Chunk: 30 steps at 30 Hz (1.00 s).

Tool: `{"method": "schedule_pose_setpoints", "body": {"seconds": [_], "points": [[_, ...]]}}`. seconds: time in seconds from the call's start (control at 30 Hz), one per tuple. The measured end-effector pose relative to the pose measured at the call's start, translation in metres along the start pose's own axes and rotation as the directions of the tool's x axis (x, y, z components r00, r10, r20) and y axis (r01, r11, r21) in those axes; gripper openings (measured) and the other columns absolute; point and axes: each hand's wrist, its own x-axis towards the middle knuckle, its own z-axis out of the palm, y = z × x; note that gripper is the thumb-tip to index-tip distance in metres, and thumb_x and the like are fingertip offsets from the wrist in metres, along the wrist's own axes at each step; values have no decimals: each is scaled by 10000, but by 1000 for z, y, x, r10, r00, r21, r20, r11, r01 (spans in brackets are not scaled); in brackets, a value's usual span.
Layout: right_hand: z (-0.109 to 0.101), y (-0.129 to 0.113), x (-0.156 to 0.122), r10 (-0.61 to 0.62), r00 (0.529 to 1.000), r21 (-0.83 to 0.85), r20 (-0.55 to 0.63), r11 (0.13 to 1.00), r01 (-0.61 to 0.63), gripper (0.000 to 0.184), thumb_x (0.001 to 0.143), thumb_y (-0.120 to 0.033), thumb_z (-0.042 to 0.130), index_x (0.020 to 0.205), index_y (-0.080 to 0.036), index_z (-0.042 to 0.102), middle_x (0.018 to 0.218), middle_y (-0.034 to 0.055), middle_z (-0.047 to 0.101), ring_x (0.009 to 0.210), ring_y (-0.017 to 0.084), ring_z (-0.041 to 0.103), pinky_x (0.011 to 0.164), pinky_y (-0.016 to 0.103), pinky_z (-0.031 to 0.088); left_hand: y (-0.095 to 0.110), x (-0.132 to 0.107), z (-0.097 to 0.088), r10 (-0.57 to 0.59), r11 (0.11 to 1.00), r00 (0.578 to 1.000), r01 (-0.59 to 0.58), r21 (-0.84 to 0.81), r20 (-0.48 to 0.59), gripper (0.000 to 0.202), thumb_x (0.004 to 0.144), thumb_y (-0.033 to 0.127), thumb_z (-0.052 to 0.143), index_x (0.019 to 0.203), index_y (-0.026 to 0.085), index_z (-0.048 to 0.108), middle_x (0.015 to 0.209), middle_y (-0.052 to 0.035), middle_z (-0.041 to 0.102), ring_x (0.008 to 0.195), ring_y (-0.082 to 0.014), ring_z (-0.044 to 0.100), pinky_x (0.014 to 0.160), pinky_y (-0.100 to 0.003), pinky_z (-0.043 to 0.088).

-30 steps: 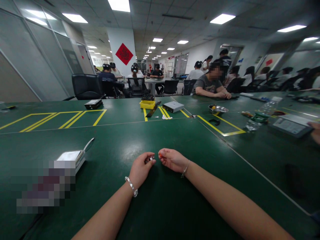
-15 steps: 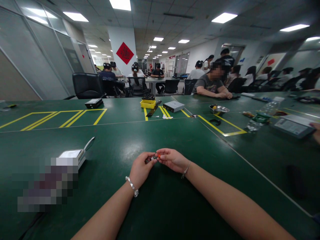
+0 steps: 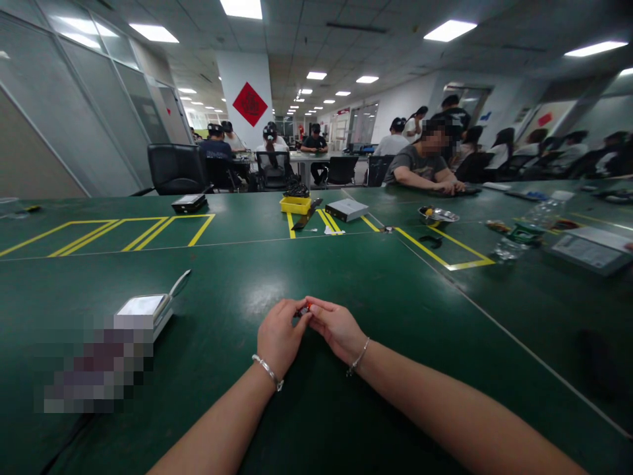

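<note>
My left hand (image 3: 281, 335) is closed, thumb and fingers pinching a small dark piece with a light patch (image 3: 302, 311). Against it, my right hand (image 3: 340, 330) is closed too, its fingertips on a small orange-red piece (image 3: 308, 306). Both hands meet just above the green table (image 3: 222, 284), fingertips touching or nearly so. The fingers cover most of both pieces, so I cannot make out their exact kind or whether they are joined.
To the left lies a partly blurred device with a white cable (image 3: 143, 307). Farther back are a black box (image 3: 188, 203), a yellow bin (image 3: 295, 205), a grey box (image 3: 347, 210), a metal bowl (image 3: 438, 215) and a plastic bottle (image 3: 524, 231). A person (image 3: 420, 165) sits across the table.
My right hand has turned and its fingers have closed in around the orange-red piece, hiding more of it. My left hand has stayed nearly in place. The view has shifted slightly.
</note>
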Motion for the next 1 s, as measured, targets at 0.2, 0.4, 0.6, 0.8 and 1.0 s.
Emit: {"method": "schedule_pose_setpoints", "body": {"seconds": [0.2,0.4,0.6,0.8,1.0], "points": [[3,1,-3,2,1000,-5,13,1000,-1,263,617,-209,679,864,-124,645,818,58,646,766,128,579,781,304,437,0,-1,-1,22,997,1000,-21,78,-13,194,792,281,488,933,203,595,866,-33,625,808,-164,559,727,-282,436],[5,-1,-10,60,994,-79,87,995,-54,308,738,-351,560,983,-173,617,1048,71,597,966,154,533,806,295,411,-2,-1,-4,0,988,999,5,152,-34,182,783,276,496,908,193,599,839,-31,628,787,-167,567,708,-273,436],[5,2,-12,81,976,-45,200,996,-73,333,771,-385,508,1043,-208,585,1152,59,544,1092,168,452,876,331,363,-4,0,-4,-4,994,998,11,109,-60,179,780,258,495,905,191,605,839,-35,635,783,-163,569,728,-280,441],[5,0,-16,175,942,25,288,982,-190,315,807,-387,449,1084,-263,537,1240,12,475,1103,150,431,854,317,380,-5,-1,-4,50,998,987,-43,50,-155,178,777,257,509,912,185,600,837,-42,628,793,-160,568,760,-283,442],[4,-4,-13,171,960,17,224,984,-179,295,768,-365,517,1019,-223,580,1112,34,560,986,146,501,809,300,400,-5,1,-7,86,991,987,-71,110,-133,189,779,291,512,912,201,612,853,-43,638,802,-177,555,750,-296,421]]}}
